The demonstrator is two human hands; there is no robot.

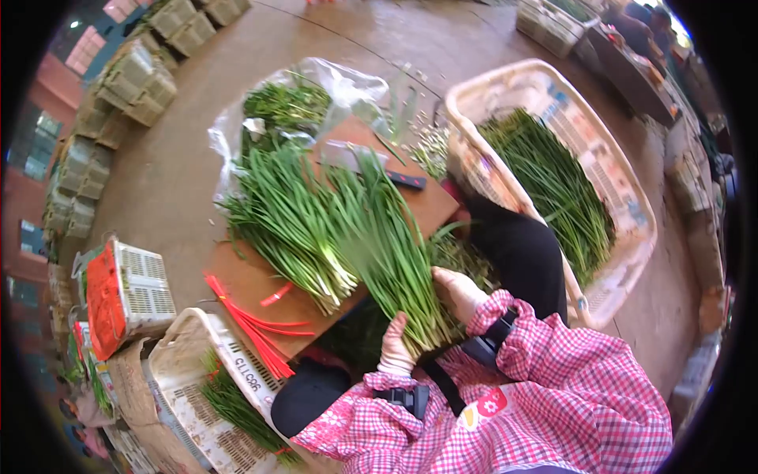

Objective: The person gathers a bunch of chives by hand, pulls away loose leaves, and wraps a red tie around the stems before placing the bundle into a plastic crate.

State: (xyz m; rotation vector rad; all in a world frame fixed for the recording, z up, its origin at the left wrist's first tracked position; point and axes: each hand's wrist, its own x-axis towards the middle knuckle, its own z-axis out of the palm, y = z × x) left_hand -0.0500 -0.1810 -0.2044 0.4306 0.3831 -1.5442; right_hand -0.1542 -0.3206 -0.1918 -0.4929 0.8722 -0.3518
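Bunch of green stalks (403, 272) between both hands (394, 344), knife (407, 180) beyond

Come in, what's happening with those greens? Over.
Left hand and right hand on one bunch of green stalks. Another pile beside it. Knife lies close by.

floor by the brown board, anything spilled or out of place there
Yes: small pale scraps lie scattered over the floor, beyond the board and beside the right-hand basket. They look spilled because they lie loose, not gathered, though they may be trimmings.
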